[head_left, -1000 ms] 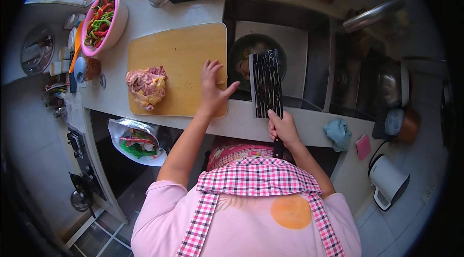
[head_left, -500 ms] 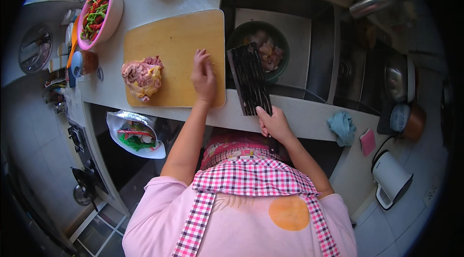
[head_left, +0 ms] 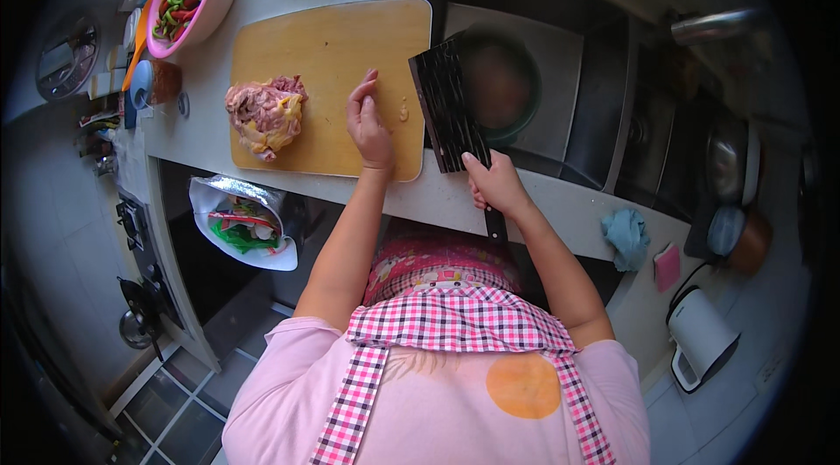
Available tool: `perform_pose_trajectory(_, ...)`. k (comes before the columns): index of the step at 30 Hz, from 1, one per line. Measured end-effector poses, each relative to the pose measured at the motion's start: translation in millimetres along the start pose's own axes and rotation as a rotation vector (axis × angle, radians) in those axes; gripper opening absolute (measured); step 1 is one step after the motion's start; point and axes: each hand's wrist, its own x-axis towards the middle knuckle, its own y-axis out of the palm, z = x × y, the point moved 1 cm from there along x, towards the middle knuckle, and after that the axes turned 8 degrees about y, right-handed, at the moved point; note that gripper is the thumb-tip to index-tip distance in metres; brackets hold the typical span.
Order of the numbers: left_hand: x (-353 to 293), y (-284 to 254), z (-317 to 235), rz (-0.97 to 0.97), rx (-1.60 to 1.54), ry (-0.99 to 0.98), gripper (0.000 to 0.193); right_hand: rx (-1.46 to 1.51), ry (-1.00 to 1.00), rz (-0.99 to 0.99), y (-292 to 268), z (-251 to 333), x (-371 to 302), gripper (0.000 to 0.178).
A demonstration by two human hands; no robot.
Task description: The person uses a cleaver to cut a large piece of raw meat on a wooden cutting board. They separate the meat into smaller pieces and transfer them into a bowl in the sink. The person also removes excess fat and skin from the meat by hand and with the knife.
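In my right hand (head_left: 495,181) is the handle of a broad cleaver (head_left: 448,111) with a dark, streaked blade. The blade stands over the gap between the wooden cutting board (head_left: 337,36) and the sink, overlapping the board's right edge. Above the right part of the board, my left hand (head_left: 369,131) has loosely bent fingers and holds nothing. A lump of raw meat with yellowish skin, apparently poultry (head_left: 266,118), lies on the board's left side. Small scraps (head_left: 403,109) lie right of my left hand. Partly behind the blade, a dark green bowl (head_left: 533,102) has blurred contents.
The bowl sits in a steel sink (head_left: 560,71) with a faucet (head_left: 713,26) at right. A pink-rimmed basin (head_left: 214,6) of red and green peppers stands far left, near a jar (head_left: 162,82). A lined bag (head_left: 245,224) hangs below the counter. A blue cloth (head_left: 625,239) lies right.
The cleaver has come left, from over the sink to the board's edge. My left hand has shifted slightly left over the board. The whole view has moved a little, and the bowl's contents have blurred.
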Motion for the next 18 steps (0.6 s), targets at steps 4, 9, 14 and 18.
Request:
perform_pose_trajectory(4, 2, -9, -5, -0.003, 0.038, -0.014, 0.024, 0.005, 0.015, 0.020, 0, 4, 1, 0.026)
perform_pose_trajectory(9, 1, -12, -2, 0.031, 0.026, 0.003, 0.025, -0.044, 0.013, 0.015, 3, 3, 6, 0.031)
perform_pose_trajectory(14, -2, -8, -4, 0.013, 0.007, 0.008, 0.026, -0.056, 0.023, 0.031, 4, -4, 7, 0.031)
perform_pose_trajectory(18, -2, -11, -2, 0.007, -0.025, 0.015, 0.026, -0.068, 0.055, 0.037, 15, -14, -4, 0.031)
